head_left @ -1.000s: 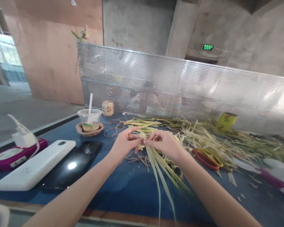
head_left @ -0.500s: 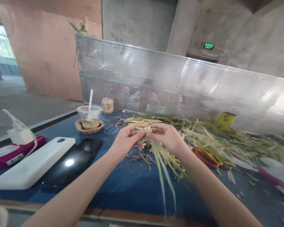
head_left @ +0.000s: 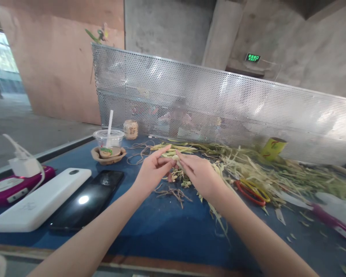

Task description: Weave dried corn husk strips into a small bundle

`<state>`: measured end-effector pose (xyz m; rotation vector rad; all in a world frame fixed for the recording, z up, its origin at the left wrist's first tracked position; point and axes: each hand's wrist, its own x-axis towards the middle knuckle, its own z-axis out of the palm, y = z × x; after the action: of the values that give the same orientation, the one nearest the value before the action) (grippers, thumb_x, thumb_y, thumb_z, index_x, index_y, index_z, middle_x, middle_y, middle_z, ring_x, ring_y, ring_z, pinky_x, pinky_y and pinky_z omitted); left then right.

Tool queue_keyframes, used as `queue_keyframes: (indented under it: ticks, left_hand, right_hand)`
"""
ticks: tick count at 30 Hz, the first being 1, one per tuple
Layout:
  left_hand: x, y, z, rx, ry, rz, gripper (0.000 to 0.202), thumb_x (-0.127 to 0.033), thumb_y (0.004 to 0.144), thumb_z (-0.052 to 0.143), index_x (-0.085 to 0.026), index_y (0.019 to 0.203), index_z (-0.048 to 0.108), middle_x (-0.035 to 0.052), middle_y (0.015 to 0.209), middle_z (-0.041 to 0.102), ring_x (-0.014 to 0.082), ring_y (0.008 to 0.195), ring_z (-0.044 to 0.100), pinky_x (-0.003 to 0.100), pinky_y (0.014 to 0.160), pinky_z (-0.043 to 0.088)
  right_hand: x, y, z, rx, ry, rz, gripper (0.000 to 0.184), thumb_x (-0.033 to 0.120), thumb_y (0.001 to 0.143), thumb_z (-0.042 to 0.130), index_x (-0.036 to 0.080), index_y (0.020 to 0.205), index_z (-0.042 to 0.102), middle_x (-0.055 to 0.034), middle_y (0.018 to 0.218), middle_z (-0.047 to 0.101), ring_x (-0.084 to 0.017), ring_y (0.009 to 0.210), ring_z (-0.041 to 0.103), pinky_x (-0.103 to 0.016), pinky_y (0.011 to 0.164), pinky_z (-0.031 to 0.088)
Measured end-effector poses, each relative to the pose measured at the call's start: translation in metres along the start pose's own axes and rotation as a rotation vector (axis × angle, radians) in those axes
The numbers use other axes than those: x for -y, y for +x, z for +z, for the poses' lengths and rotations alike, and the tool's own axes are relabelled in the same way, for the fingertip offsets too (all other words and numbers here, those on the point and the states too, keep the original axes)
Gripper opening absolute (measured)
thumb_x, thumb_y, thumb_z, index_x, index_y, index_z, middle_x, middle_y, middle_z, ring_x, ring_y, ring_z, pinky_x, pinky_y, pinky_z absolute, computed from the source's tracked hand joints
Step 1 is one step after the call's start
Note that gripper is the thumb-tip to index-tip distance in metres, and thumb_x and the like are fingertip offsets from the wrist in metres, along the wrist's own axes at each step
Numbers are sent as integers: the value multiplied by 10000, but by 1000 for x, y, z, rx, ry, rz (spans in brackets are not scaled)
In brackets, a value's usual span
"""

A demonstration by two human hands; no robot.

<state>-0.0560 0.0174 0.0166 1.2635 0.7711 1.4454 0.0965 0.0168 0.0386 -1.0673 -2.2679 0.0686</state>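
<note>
My left hand point(head_left: 151, 169) and my right hand point(head_left: 200, 173) meet at the middle of the table, fingertips nearly touching. Between them is a small pale green bundle of leaf strips point(head_left: 175, 157), pinched by the fingers of both hands. Most of the bundle is hidden behind the fingers. Long yellow-green leaf strips point(head_left: 184, 148) lie on the table just beyond my hands. Below my fingers are thin brown twig-like pieces point(head_left: 176, 195). Some loose pale strips point(head_left: 219, 217) show beside my right wrist.
On the left are a black phone point(head_left: 88, 204), a white power bank point(head_left: 43, 202), a purple power strip point(head_left: 17, 184) and a plastic cup point(head_left: 109, 140). To the right lie red-handled scissors point(head_left: 249, 193), a blade point(head_left: 280, 216) and heaped dry leaves point(head_left: 291, 177). A perforated metal screen point(head_left: 219, 100) stands behind.
The long strips that hung from the bundle toward the table's front edge no longer hang there. My right hand has turned, its fingers now pointing up and left to the bundle.
</note>
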Motion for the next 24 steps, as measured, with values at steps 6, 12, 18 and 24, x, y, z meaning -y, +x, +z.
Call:
queue_keyframes:
  ticks: [6,12,18,24]
  left_hand:
    - [-1,-1,1,7,-1,-4,753,-229,660,693,-60,1323,379,20,672,682,107,500,558,217,414,447]
    - [-1,-2,1,28,7,58,787,-220,646,698,-63,1337,356,18,702,668,121,553,567,231,432,470]
    - [2,-5,0,68,100,136,760,-254,689,684,-145,1357,338,-46,669,605,78,449,517,228,449,459]
    - [1,1,-1,-1,179,174,707,-255,698,674,-142,1331,380,-35,677,593,68,452,489,220,475,429]
  right_hand:
    - [8,0,-5,145,-235,-22,469,121,880,340,160,1342,412,-130,1247,557,-257,1087,561,-404,873,477]
    - [12,0,-8,253,-445,-8,593,2,802,364,127,1382,342,-165,1228,563,-277,994,602,-391,789,498]
    - [6,0,-11,190,83,107,421,185,894,373,188,1303,473,-71,836,692,-182,654,658,-320,677,503]
    - [-11,-5,-10,494,969,373,263,407,836,509,202,947,631,-39,773,670,-154,611,648,-274,568,493]
